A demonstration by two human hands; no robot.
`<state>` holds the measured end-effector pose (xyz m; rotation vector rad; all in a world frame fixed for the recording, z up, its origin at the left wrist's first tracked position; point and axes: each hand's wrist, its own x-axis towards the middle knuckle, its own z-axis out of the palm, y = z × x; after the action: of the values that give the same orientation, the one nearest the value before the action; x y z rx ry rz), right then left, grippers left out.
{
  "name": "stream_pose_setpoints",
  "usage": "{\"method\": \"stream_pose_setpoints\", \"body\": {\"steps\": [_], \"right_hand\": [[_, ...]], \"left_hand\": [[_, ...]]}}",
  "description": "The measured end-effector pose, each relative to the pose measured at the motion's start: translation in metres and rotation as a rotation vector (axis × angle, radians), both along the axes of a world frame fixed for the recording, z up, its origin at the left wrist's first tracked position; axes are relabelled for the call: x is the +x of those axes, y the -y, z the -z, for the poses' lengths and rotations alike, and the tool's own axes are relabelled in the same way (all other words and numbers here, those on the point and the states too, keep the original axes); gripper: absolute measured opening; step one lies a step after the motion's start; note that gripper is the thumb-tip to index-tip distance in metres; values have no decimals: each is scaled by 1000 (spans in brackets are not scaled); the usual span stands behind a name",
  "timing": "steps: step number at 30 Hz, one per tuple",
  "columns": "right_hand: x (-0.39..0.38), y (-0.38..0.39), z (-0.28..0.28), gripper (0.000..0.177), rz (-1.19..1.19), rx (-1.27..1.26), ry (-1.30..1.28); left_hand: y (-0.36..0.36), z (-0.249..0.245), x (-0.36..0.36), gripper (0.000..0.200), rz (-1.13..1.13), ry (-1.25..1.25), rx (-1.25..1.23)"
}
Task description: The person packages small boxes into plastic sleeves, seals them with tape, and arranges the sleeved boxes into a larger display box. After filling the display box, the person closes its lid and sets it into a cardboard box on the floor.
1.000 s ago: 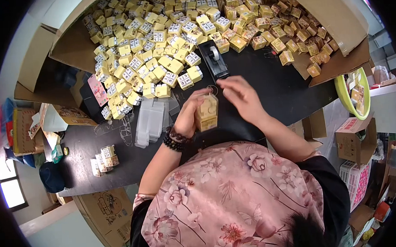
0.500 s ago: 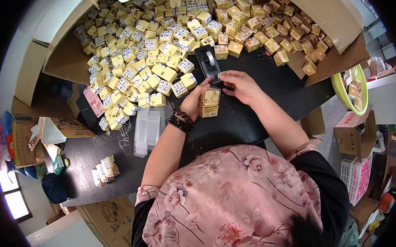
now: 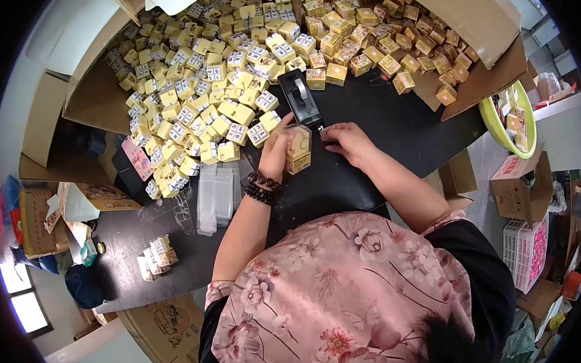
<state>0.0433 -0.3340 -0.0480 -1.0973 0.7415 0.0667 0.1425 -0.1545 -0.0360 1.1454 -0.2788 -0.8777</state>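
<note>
A small yellow printed box (image 3: 300, 160) is gripped in my left hand (image 3: 275, 155), whose fingers wrap its left side. The box seems to sit in a clear plastic case. Just beyond it stands a black tape dispenser (image 3: 302, 106) with a roll of tape (image 3: 300, 87). My right hand (image 3: 352, 143) has thumb and fingers pinched at the dispenser's near end, on what looks like the end of the tape; the tape itself is barely visible.
Piled yellow boxes (image 3: 202, 88) fill the back left, and brownish-yellow boxes (image 3: 420, 43) the back right, between cardboard flaps (image 3: 477, 86). Clear plastic cases (image 3: 215, 198) lie left of my left arm. A small box stack (image 3: 159, 255) stands farther left. A lime-green basket (image 3: 530, 142) is at right.
My right hand has moved from the dispenser's side to its near end and pinches there. The left hand, still holding the box, has drawn slightly away from the dispenser.
</note>
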Motion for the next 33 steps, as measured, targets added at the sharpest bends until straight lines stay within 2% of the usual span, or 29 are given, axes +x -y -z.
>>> {"method": "stream_pose_setpoints", "body": {"steps": [1, 2, 4, 5, 8, 9, 13, 15, 16, 18, 19, 21, 22, 25, 27, 28, 29, 31, 33], "right_hand": [[-5, -3, -11, 8, 2, -4, 5], [-14, -7, -22, 8, -48, 96, 68], [-23, -13, -37, 9, -98, 204, 118], [-24, -16, -43, 9, -151, 200, 114], [-22, -21, -50, 9, -202, 169, 74], [-22, -21, -51, 10, -208, 150, 25], [-27, -26, -55, 12, -217, 139, -37], [-29, -28, -44, 21, -250, -59, 71], [-30, -30, -36, 21, -249, -59, 71], [-30, -33, -25, 28, -208, -742, 397], [-29, -33, -24, 28, -208, -744, 398], [-28, -34, -24, 27, -229, -1050, 578], [-25, -35, -24, 27, -225, -1050, 580], [0, -24, -20, 18, 147, -863, 413], [19, -5, -6, 18, 18, -1007, 292], [30, 4, -2, 15, -69, -861, 250], [32, 12, 3, 15, -66, -861, 251], [34, 17, -15, 9, -72, -114, 140], [29, 12, -12, 8, -13, -43, 154]], "left_hand": [[-3, -8, -2, 58, -44, 85, -9], [-6, -12, -3, 58, -45, 83, -10], [-14, -15, -8, 60, -28, 496, 178], [-13, -16, -10, 61, -49, 593, 156], [-13, -30, -23, 62, -10, 552, 138], [-13, -31, -24, 63, -17, 667, 133], [-15, -31, -29, 63, 5, 651, 109], [-15, -35, -32, 59, 39, 599, 94], [-13, -33, -31, 59, 40, 600, 93], [-7, -23, -29, 55, 75, 189, -108], [-5, -18, -26, 55, 75, 190, -109], [-2, -8, -18, 52, 36, -48, -108], [-2, -7, -12, 50, 29, -36, -107], [1, 5, 7, 50, 73, -22, 1], [3, 8, 11, 49, 113, -6, 61], [5, 8, 14, 49, 114, -30, 67], [5, 8, 15, 49, 116, -55, 73], [6, 3, 13, 50, 104, -77, 79], [7, 3, 12, 50, 88, -102, 85]]}}
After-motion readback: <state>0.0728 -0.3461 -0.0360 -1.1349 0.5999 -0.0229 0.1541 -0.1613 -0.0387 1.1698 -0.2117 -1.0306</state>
